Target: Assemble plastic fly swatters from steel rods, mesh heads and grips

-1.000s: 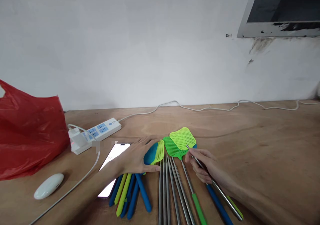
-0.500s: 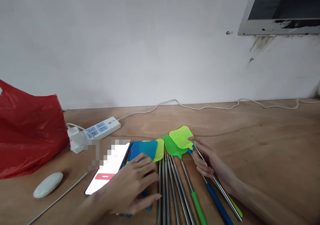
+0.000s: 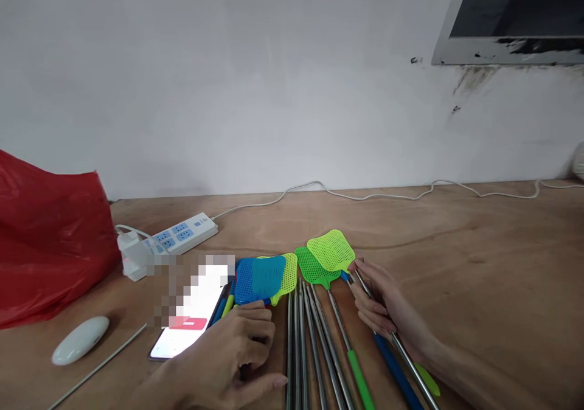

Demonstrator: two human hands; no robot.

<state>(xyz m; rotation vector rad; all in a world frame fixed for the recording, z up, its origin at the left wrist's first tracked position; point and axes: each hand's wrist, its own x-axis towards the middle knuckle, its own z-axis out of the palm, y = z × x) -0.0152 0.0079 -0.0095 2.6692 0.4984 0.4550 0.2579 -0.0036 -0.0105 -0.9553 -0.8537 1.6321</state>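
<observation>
My right hand (image 3: 387, 300) is closed round a metal rod (image 3: 413, 364), whose upper end lies at the neck of a lime fly swatter head (image 3: 331, 250). Partly under that head lies a green fly swatter (image 3: 360, 379) with a metal shaft. A blue handle (image 3: 396, 367) runs below my right hand. My left hand (image 3: 239, 352) rests low over the pile, its fingers bent and the thumb stretched apart; the fingertips are partly hidden. Just beyond it lie blue swatter heads (image 3: 260, 278) over a yellow-green swatter head (image 3: 290, 270). Several metal rods (image 3: 314, 343) lie side by side between my hands.
Left of the pile lies a lit phone (image 3: 182, 340). Further left are a white power strip (image 3: 196, 233), a white oval object (image 3: 81, 340), a thin cable (image 3: 98, 367) and a red plastic bag (image 3: 50, 239). A white cord (image 3: 365, 198) runs along the wall.
My left hand has moved slightly left and down, its fingers bending inward. My right hand has slipped a little down from the lime head, still on the metal rod. The view has shifted slightly.
</observation>
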